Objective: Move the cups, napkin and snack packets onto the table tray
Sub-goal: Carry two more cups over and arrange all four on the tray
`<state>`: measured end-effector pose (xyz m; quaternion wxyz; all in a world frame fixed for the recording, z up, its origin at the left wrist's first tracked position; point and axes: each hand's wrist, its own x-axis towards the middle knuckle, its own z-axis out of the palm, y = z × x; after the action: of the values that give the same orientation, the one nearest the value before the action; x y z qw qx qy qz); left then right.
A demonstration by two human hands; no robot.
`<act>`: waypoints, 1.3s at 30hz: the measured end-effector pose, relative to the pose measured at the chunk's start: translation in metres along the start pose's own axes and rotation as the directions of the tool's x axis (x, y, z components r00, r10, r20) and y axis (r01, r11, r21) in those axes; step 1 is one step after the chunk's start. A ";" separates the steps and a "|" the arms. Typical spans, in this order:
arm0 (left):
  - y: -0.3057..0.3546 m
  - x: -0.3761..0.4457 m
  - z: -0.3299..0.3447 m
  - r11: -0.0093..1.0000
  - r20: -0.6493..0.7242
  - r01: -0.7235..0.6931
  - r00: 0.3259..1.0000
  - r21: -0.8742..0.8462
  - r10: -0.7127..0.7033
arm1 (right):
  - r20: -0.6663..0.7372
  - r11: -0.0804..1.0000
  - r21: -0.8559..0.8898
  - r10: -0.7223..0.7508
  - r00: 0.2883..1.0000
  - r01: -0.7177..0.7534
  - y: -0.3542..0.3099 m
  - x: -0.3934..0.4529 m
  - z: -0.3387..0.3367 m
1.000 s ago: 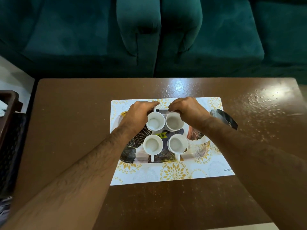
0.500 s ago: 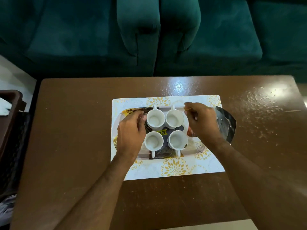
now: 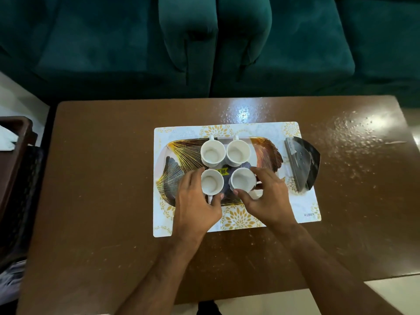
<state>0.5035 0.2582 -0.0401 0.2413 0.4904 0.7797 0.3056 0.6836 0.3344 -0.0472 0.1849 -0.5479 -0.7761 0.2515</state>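
Note:
Several white cups stand on the leaf-patterned tray, which lies on a white and gold placemat. The far left cup and far right cup stand free. My left hand curls round the near left cup. My right hand grips the near right cup, which tilts a little. A dark snack packet with a yellow label shows between the cups. A silver snack packet lies on the mat's right edge, off the tray.
The brown table carries the mat at its middle. A dark green sofa runs along the far side. At the left edge stands a dark brown basket with something white in it.
Both hands have left the two far cups and come back toward me onto the two near cups. The view has pulled back and risen.

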 end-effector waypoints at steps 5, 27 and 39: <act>0.001 -0.002 0.005 1.000 -0.023 0.024 0.999 0.009 -0.024 | -0.014 1.000 -0.027 0.008 1.000 -0.008 -0.002 0.002 0.003; 0.001 0.001 0.007 0.999 0.017 0.048 0.999 -0.025 -0.048 | 0.004 0.996 -0.076 0.043 0.999 -0.042 -0.013 0.000 0.002; -0.032 0.006 -0.050 0.988 -0.062 -0.044 0.997 0.145 0.053 | -0.017 0.921 -0.366 -0.148 0.989 0.132 -0.071 0.013 0.018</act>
<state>0.4477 0.2413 -0.0287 0.1721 0.5152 0.7950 0.2702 0.6159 0.3242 -0.0193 0.1149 -0.5212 -0.8421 0.0776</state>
